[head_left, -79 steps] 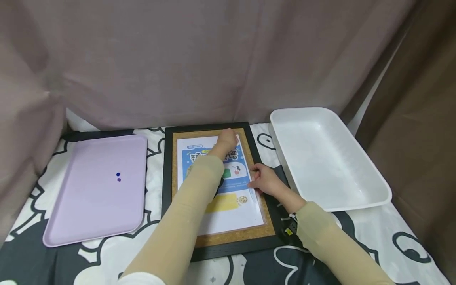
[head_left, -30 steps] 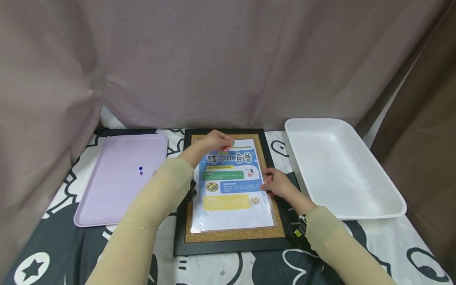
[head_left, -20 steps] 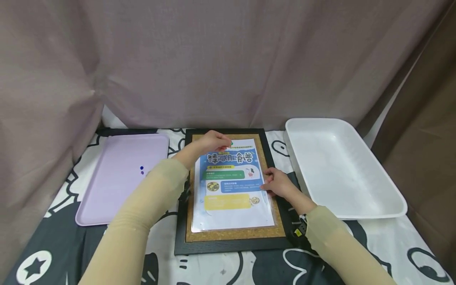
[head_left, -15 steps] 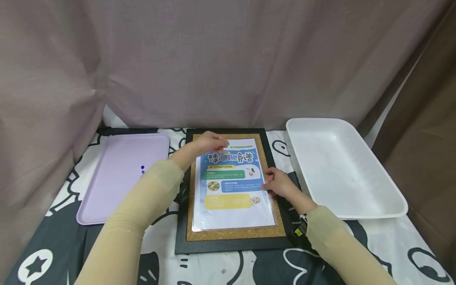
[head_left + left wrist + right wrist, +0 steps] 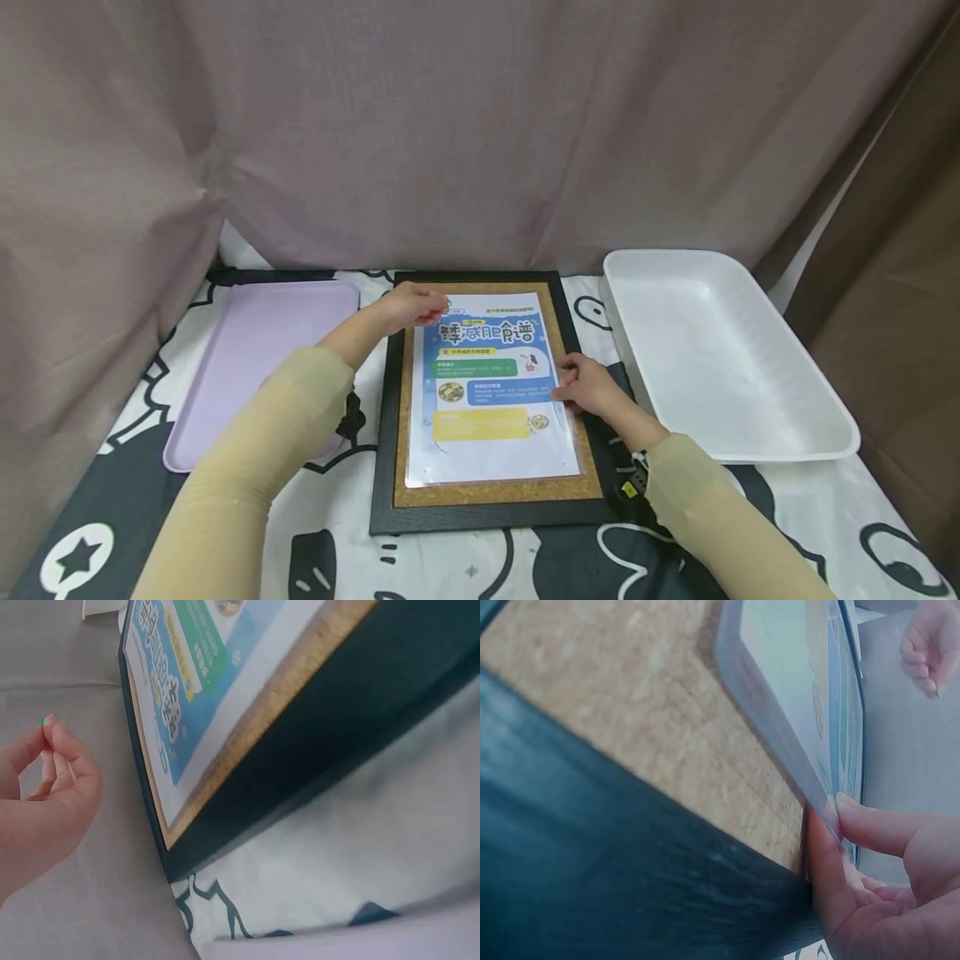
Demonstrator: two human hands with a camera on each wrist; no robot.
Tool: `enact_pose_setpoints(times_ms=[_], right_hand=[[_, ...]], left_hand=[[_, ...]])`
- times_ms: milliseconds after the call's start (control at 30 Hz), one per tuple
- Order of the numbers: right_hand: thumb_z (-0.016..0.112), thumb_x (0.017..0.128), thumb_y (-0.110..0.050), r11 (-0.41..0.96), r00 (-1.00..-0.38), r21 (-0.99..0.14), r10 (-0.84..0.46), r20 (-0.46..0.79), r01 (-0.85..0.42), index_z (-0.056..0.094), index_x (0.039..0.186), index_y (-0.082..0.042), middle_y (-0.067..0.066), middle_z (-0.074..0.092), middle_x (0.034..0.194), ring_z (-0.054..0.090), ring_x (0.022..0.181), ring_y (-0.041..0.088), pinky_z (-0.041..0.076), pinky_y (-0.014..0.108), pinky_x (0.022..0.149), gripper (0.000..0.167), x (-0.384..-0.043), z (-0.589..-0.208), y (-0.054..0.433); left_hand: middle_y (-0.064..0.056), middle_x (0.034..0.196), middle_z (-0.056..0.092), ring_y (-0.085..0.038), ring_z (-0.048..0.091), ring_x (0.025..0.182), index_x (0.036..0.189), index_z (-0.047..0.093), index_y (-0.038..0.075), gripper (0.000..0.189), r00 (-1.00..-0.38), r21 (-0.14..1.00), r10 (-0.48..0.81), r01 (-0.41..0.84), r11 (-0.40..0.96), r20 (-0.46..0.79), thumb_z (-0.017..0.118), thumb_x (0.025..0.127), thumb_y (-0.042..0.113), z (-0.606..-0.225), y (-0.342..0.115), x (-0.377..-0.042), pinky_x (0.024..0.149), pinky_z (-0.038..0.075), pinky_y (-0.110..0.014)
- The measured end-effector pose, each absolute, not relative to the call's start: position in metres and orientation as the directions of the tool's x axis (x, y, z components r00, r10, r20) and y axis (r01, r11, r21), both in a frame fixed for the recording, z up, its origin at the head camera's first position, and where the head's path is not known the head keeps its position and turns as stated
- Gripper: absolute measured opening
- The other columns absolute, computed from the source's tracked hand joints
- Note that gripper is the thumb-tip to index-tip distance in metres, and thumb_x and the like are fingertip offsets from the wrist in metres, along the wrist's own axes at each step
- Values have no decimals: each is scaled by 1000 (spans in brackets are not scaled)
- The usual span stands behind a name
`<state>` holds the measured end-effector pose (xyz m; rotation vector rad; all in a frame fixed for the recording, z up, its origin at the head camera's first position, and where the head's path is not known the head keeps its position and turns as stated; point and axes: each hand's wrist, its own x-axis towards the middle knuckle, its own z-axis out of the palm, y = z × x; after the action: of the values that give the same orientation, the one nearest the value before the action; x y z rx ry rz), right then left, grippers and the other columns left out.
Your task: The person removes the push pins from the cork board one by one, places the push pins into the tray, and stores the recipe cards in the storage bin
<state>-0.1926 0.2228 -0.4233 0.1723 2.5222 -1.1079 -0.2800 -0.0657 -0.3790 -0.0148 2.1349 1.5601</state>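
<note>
My left hand (image 5: pixel 408 305) hovers over the upper left corner of a clear-sleeved printed sheet (image 5: pixel 487 458). Its thumb and index finger pinch a small green pin (image 5: pixel 42 721), mostly hidden, with only a green speck showing at the fingertips. At the sheet's right edge is my right hand (image 5: pixel 588 385). In the right wrist view its thumb lies on top of the sleeve and a finger sits beneath, gripping the edge, which is lifted a little off the cork. The sheet, blue, green and yellow with large lettering, lies on a black-framed cork board (image 5: pixel 420 497).
A shallow lilac tray (image 5: pixel 277 325) lies left of the board, partly behind my left arm. To the right stands a deep white tray (image 5: pixel 712 358). Everything rests on a black-and-white patterned cloth (image 5: pixel 450 567), with a grey-brown curtain (image 5: pixel 420 133) hanging behind.
My left hand has moved left across the top of the sheet, from its upper right to its upper left. My left arm now covers the lilac tray's two dark blue dots. The right hand keeps its grip.
</note>
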Motion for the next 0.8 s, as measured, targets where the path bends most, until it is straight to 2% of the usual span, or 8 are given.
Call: enact_pose_setpoints(times_ms=[233, 467, 700, 800], right_hand=[[67, 82, -2, 679, -922, -686, -35, -386, 261, 38, 133, 6, 12, 54, 86, 56, 64, 15, 51, 23, 53, 59, -193, -424, 223], [67, 82, -2, 679, -926, -690, -41, -376, 250, 38, 133, 7, 12, 54, 86, 56, 65, 15, 51, 24, 53, 59, -192, -425, 223], [67, 82, -2, 681, -927, -690, -44, -371, 244, 38, 133, 7, 12, 54, 87, 57, 65, 15, 52, 24, 54, 58, -193, -426, 224], [67, 82, -2, 678, -927, -692, -41, -373, 248, 38, 133, 7, 12, 54, 87, 57, 65, 15, 52, 24, 54, 59, -193, -425, 224]], left_hand=[[-9, 100, 58, -4, 51, 72, 119, 53, -7, 31, -871, 875, 252, -317, 366, -422, 48, 97, 14, -380, -80, -273, 71, 48, -17], [-11, 104, 58, -4, 51, 72, 124, 51, -9, 35, -871, 875, 245, -328, 356, -426, 47, 98, 14, -381, -93, -268, 69, 47, -14], [-1, 89, 59, -5, 52, 76, 127, 47, -11, 37, -871, 878, 278, -286, 383, -404, 45, 98, 13, -383, -113, -262, 70, 47, -15], [-2, 93, 59, -3, 52, 74, 127, 46, -12, 38, -871, 879, 290, -268, 396, -396, 44, 99, 14, -384, -121, -258, 71, 47, -15]])
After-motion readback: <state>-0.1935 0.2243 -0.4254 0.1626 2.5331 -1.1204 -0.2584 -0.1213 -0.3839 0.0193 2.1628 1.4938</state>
